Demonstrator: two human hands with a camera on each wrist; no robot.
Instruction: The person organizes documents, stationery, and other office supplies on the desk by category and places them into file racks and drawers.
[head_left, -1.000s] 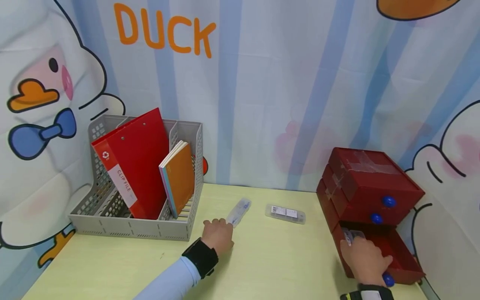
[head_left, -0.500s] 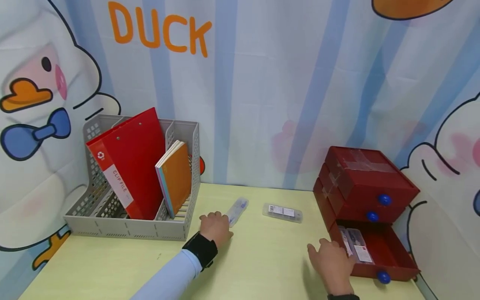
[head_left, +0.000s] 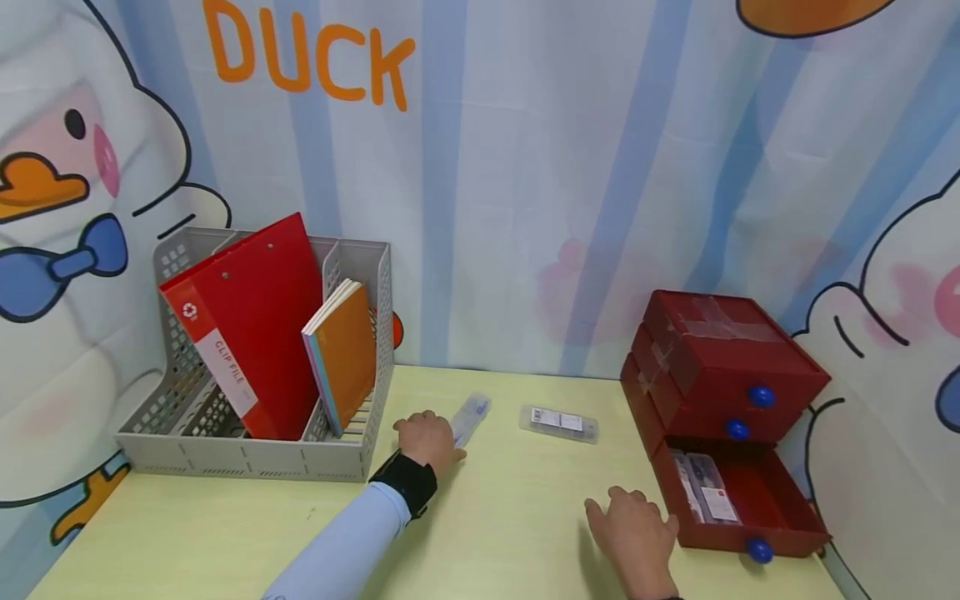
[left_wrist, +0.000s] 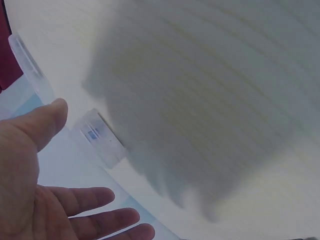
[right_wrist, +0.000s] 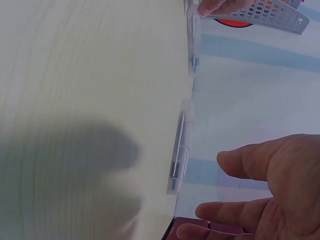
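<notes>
My left hand hovers by the near end of a slim clear plastic case with blue bits inside. In the left wrist view its thumb and fingers are spread apart, and the case lies beyond them, apparently untouched. A second clear plastic case, bearing a white label, lies flat on the table between the hands. Nearer the front, my right hand is over the table with nothing in it; the right wrist view shows its fingers extended. Clear cases lie in the left side of the pulled-out bottom drawer.
The dark red drawer unit with blue knobs stands at the right. At the left is a grey file rack holding a red clip file and notebooks. A duck-print curtain hangs behind the table.
My right hand has come out of the bottom drawer and moved left over the table, leaving a case behind in it. The left hand stays near the same case. The head view has shifted slightly.
</notes>
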